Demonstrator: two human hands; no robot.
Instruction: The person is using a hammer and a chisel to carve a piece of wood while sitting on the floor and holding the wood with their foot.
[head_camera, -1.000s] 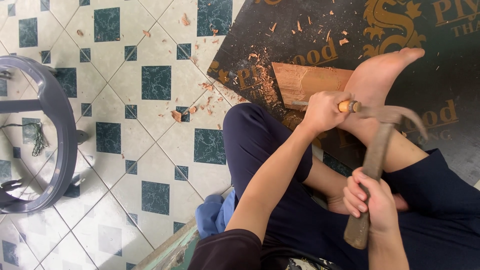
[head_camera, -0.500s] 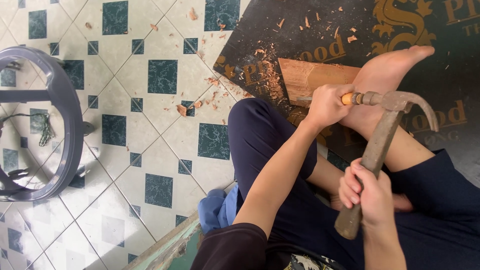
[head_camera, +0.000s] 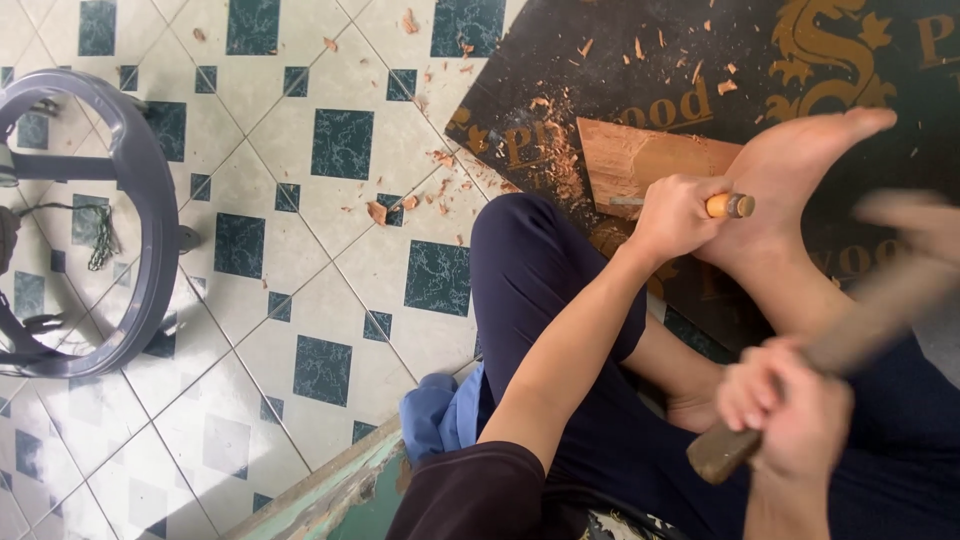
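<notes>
On tiled floor (head_camera: 330, 290), black board (head_camera: 620, 60), left hand (head_camera: 675, 215) gripping chisel (head_camera: 728, 206), right hand (head_camera: 785, 405) gripping hammer (head_camera: 850, 340)

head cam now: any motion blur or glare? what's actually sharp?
Head view: the hammer is smeared by motion blur, its head a pale streak at the right edge; the right hand gripping it is slightly soft; the left hand, chisel, wood block and floor tiles are sharp; lighting is even, without harsh glare.
</notes>
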